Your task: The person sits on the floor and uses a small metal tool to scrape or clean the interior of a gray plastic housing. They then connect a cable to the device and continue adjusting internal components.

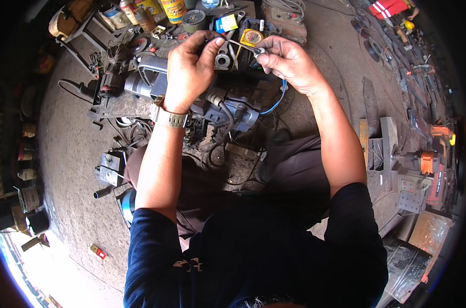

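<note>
Raised over the cluttered bench, my left hand pinches one end of a thin dark rod between thumb and forefinger. At the rod's other end, the fingers of my right hand close round a small metal fitting. Whether rod and fitting are one piece I cannot tell. Below my hands lies a grey power tool body with a blue cable curving from it up toward my right wrist. A yellow tape measure sits just beyond the rod.
Tins, a yellow tub and a round can stand at the back. An angle grinder lies to the left. Coiled cable rests on a box at the back right. Metal parts and an orange-and-grey tool crowd the right side.
</note>
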